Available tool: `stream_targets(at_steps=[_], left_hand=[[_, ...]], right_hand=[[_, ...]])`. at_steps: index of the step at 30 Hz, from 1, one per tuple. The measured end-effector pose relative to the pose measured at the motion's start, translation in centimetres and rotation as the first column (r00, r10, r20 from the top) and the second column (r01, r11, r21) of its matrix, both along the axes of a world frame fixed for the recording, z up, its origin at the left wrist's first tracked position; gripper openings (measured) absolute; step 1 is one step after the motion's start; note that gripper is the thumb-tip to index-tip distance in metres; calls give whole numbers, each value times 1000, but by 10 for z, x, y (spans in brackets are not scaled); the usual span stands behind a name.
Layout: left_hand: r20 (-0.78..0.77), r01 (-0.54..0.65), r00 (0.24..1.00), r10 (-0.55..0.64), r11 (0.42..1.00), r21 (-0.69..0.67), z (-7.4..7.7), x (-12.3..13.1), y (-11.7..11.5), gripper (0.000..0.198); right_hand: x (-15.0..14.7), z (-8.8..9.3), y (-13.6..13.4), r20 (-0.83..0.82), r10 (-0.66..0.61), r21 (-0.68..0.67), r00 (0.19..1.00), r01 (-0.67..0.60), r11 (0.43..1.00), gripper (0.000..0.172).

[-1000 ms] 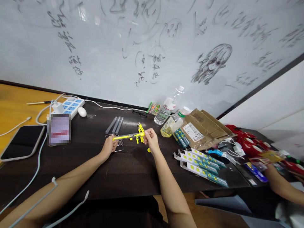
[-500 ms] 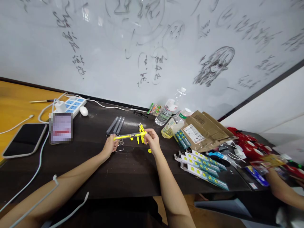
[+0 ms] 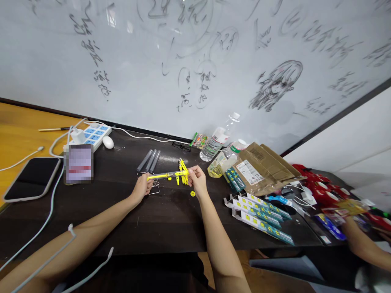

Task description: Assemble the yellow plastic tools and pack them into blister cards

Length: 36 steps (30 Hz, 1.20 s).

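A slim clear tube with yellow parts inside [image 3: 161, 176] is stretched level between my hands above the dark table. My left hand [image 3: 142, 186] is closed around its left end. At the other end, the fingers of my right hand [image 3: 198, 181] pinch the tube. Several yellow plastic pieces [image 3: 182, 165] lie just behind it, partly covered by it. A small yellow ring [image 3: 192, 194] rests on the table below my right hand. Thin bent metal wires [image 3: 155, 189] are beside my left hand. Behind them lie several dark grey tubes [image 3: 148, 160].
Flat teal-and-white boxes [image 3: 262, 215], a cardboard packet [image 3: 253, 167] and two bottles [image 3: 214, 144] stand or lie to the right. A power strip [image 3: 97, 134], a phone [image 3: 32, 180] and loose cables are at the left. Another person's arm [image 3: 363, 242] reaches in at far right.
My right hand has shifted slightly right, its fingers now nearer the tube's right end. My left hand has hardly moved.
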<state>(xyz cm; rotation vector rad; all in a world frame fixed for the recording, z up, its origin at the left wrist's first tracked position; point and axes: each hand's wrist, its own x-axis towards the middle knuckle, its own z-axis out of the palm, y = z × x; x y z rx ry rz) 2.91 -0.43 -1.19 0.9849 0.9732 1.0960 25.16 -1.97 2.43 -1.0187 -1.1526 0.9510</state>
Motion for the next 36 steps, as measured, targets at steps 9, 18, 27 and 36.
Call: stream_targets(at_steps=[9,18,27,36], left_hand=[[-33,17,999,-15,998,55,2,0,-4,31],[-64,9,998,-4,997,80,0,-2,-4,28],[-57,4,998,1,996,91,4,-3,-6,26],[-37,-8,999,9,999,38,6,0,-5,32]], right_hand=[[-7,4,-3,3,-22,-113,1000,23,993,46],[-8,5,-4,29,-26,-85,999,29,996,47],[-10,1,-3,66,-84,-60,994,88,994,49],[-9,1,-2,47,-53,-5,998,53,999,36]])
